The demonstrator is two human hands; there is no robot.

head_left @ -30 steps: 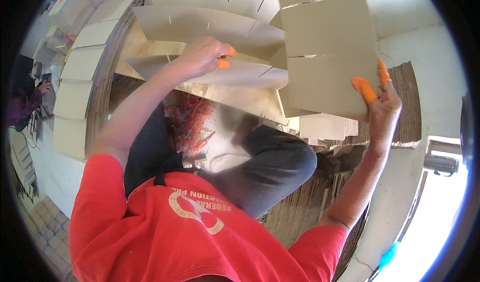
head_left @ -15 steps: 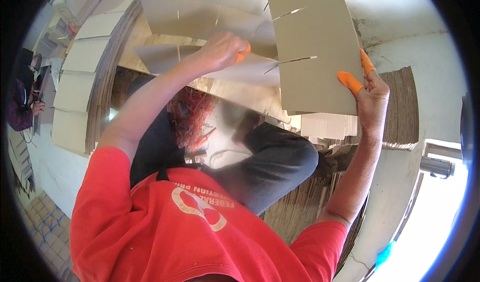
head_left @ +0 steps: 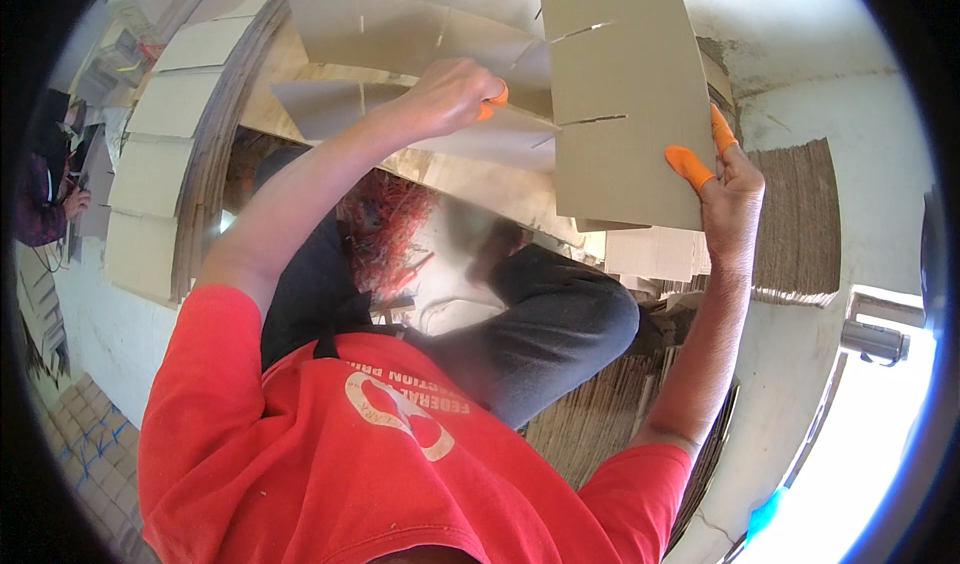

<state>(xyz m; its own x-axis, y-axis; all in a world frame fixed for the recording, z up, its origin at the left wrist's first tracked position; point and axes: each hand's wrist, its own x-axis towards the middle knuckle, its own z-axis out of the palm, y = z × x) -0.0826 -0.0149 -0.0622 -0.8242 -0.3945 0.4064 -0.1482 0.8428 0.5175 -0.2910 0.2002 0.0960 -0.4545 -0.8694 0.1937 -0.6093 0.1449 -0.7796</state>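
My right hand (head_left: 735, 189) pinches the lower right edge of a slotted cardboard divider (head_left: 635, 164), with orange covers on the thumb and a finger. The panel is held up tilted, its two visible slits running in from the left edge. My left hand (head_left: 455, 99) is closed, an orange cover showing at its fingertip. It lies over a slotted cardboard strip (head_left: 480, 144) standing on edge; whatever is inside its fingers is hidden. Another slotted strip (head_left: 400, 39) stands behind it. The held panel's left edge meets the right ends of these strips.
Cardboard sheets (head_left: 150, 189) are stacked on the left, and another stack (head_left: 800, 224) stands by the right wall. The strips rest on a wooden board (head_left: 430, 174). Red shredded scraps (head_left: 385, 234) lie below, near my legs. Another person's hand (head_left: 76, 202) shows at far left.
My right hand and the cardboard divider have shifted slightly left. My left hand stays closed in nearly the same place.
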